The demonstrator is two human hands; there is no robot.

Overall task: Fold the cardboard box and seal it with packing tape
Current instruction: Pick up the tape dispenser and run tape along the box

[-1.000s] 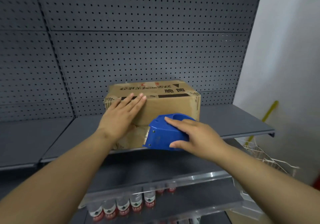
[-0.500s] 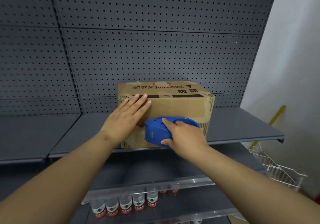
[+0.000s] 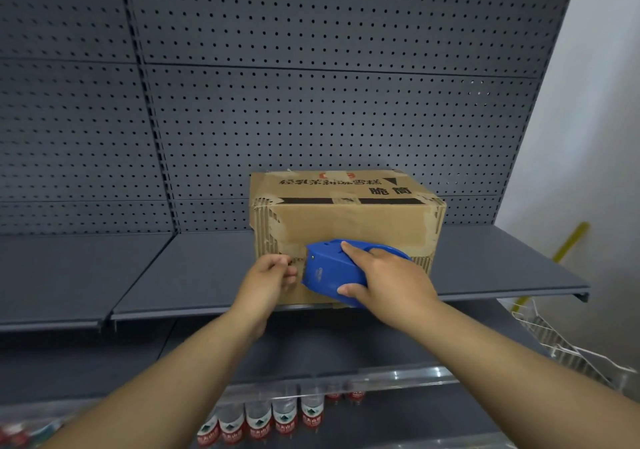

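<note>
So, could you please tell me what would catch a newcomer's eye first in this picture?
Probably the bright blue tape dispenser, gripped by the right hand against the front of the worn cardboard box on the grey shelf. Beside it, the left hand pinches at the dispenser's front end. Below, a row of water bottles stands on a lower shelf.

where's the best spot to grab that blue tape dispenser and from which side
Grip the blue tape dispenser over its rounded rear hump, coming from above and the right, as the right hand does now. Its nose points left against the front of the cardboard box, so that end should stay free for the left hand pinching there.
</note>
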